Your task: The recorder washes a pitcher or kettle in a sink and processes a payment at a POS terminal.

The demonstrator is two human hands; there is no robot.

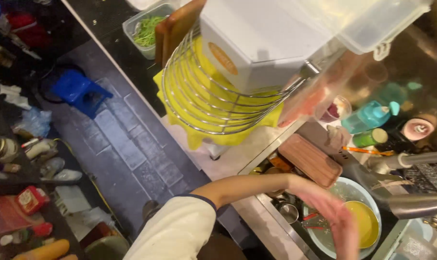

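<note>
Holding yellow liquid: bowl [368,224] under hand [331,212]

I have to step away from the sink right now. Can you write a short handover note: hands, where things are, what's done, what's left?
One hand, blurred in motion, reaches into the sink over the white bowl holding a yellow dish; which hand it is and its grip cannot be told. No other hand shows. A wooden board leans at the sink's edge; a metal cup sits in the sink; the tap is beside it. Done: dishes stand in the wire rack. Left: the items in the sink.
</note>
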